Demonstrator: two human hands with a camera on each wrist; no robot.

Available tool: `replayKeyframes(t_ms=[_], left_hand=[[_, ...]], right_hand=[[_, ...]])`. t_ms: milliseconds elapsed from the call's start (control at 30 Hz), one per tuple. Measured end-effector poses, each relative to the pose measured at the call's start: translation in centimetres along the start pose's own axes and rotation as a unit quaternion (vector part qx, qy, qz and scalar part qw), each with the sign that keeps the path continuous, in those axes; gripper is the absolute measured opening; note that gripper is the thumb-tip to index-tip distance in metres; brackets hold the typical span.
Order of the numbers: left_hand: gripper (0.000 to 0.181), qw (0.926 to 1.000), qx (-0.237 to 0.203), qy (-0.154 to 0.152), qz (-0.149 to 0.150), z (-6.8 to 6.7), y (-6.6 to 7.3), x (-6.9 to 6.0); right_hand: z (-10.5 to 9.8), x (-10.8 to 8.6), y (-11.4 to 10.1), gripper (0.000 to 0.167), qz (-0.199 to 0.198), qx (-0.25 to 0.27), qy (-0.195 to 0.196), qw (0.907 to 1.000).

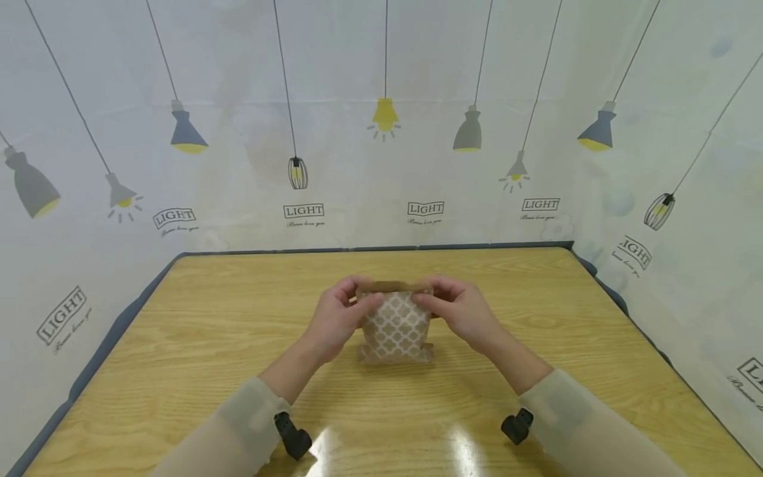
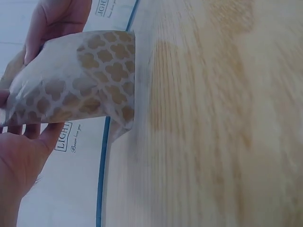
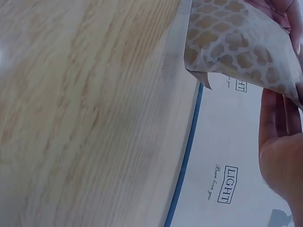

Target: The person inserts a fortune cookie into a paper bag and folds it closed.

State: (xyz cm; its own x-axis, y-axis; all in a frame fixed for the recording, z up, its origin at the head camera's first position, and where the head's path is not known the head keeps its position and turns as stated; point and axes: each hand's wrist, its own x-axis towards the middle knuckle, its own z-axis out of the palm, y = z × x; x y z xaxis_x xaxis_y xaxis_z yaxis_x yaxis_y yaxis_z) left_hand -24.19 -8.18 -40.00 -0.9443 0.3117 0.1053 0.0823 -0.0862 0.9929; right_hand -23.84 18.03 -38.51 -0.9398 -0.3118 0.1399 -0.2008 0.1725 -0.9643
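Observation:
A small paper bag (image 1: 396, 330) with a tan and white lattice print stands on the table in front of me. Its plain brown top edge (image 1: 390, 286) is held between both hands. My left hand (image 1: 334, 319) pinches the top left corner, thumb on the near side. At the top right corner my right hand (image 1: 469, 315) pinches in the same way. In the left wrist view the bag (image 2: 111, 66) looks filled out, its base on the table. The right wrist view shows a pointed lower corner of the bag (image 3: 201, 78) sticking out. What is inside is hidden.
The wooden table (image 1: 238, 298) has a dark blue border (image 1: 286, 251) along its back and sides. Pale sheets (image 1: 334, 132) printed with hanging lamps rise behind and beside it. A small black device (image 1: 292, 437) sits at my left wrist, another (image 1: 517, 426) at my right.

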Motion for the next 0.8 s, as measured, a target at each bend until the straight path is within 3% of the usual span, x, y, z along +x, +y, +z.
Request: replayKeyframes(t_ms=[167, 300, 500, 800], left_hand=[[0.035, 0.9991, 0.010, -0.029, 0.028, -0.8, 0.0, -0.3], [0.027, 0.9987, 0.014, -0.024, 0.042, -1.2, -0.1, -0.3], [0.019, 0.9987, 0.019, -0.010, 0.045, -1.4, -0.3, -0.4], [0.024, 0.9951, 0.076, -0.048, 0.041, -1.2, -0.1, -0.5]], right_hand=[[-0.1, -0.1, 0.2, 0.026, -0.002, -0.008, 0.013, 0.9999], [-0.3, -0.3, 0.3, 0.026, -0.005, -0.009, 0.010, 0.9999], [-0.5, -0.4, 0.4, 0.026, -0.039, -0.012, -0.025, 0.9989], [-0.6, -0.7, 0.6, 0.026, -0.041, -0.022, -0.040, 0.9981]])
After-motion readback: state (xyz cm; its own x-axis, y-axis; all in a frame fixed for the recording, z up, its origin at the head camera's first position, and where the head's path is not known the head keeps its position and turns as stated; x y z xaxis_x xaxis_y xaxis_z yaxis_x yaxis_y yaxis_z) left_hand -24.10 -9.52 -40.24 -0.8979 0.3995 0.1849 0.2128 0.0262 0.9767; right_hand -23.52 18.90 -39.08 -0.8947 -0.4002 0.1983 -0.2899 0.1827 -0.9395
